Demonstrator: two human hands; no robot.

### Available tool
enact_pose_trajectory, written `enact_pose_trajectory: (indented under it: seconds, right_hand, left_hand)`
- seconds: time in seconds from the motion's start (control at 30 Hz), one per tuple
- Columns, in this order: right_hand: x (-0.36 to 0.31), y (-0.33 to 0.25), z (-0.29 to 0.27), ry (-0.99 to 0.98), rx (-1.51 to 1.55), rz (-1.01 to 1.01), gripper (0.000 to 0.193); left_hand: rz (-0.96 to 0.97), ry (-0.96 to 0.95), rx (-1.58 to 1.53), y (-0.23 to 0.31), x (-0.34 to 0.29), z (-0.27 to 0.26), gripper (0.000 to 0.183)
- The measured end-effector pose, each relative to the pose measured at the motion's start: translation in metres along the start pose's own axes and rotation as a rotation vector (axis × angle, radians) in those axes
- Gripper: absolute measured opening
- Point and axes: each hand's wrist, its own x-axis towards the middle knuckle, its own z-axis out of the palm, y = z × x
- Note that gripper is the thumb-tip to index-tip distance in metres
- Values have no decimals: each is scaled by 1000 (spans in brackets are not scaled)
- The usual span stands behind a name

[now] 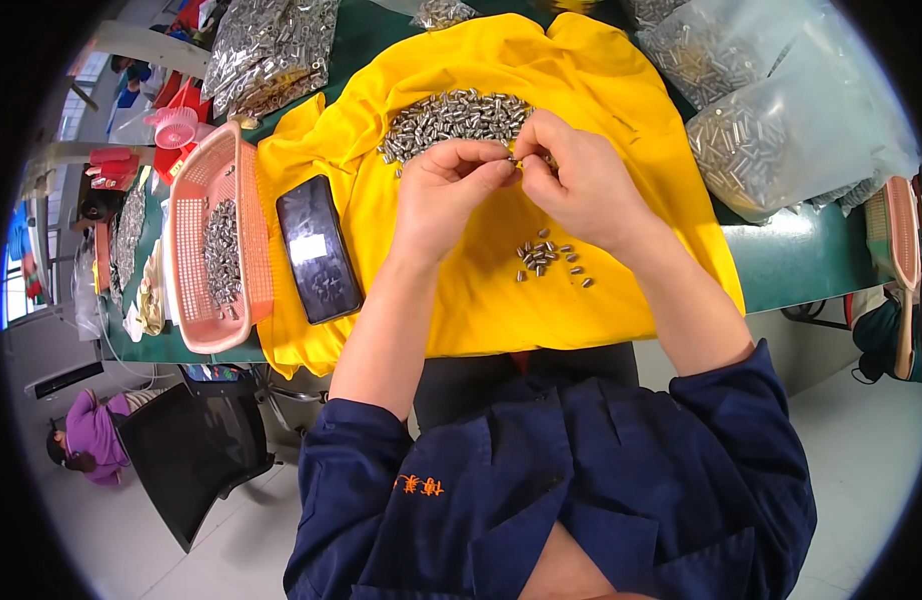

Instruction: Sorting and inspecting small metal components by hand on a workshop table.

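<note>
My left hand (444, 196) and my right hand (581, 178) meet above a yellow cloth (461, 290). Both are closed in a pinch, fingertips almost touching around a small metal piece (513, 160), mostly hidden by the fingers. Just beyond them lies a large pile of small silvery metal parts (459, 118), short and rounded like bullets. On the near side of my right hand, a smaller scatter of the same parts (543, 256) rests on the cloth.
A black phone (319, 250) lies left of my left arm, beside a pink plastic basket (189, 200) holding more metal parts. Clear bags of metal parts (271, 60) stand at the back left, others (741, 150) at the right. A black chair (196, 440) and a person in purple (93, 435) are at lower left.
</note>
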Motion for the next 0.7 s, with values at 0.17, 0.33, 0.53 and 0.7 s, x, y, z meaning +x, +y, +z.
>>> enact_pose_trajectory:
  seconds: [0.17,0.33,0.53,0.7]
  right_hand:
    - [1,5,3,-1,40,-20,6]
    - [3,3,-5,-79,37,-45,8]
    - [10,13,-19,184,178,56,9]
    - [10,16,-17,202,165,35,8]
  left_hand:
    - [-11,-29,-44,-2,0,-4,12]
    - [-72,-11,-12,0,-1,-12,11]
    - [116,-98,959,2,-19,6,8]
    - [365,-444,999,8,-25,27,13]
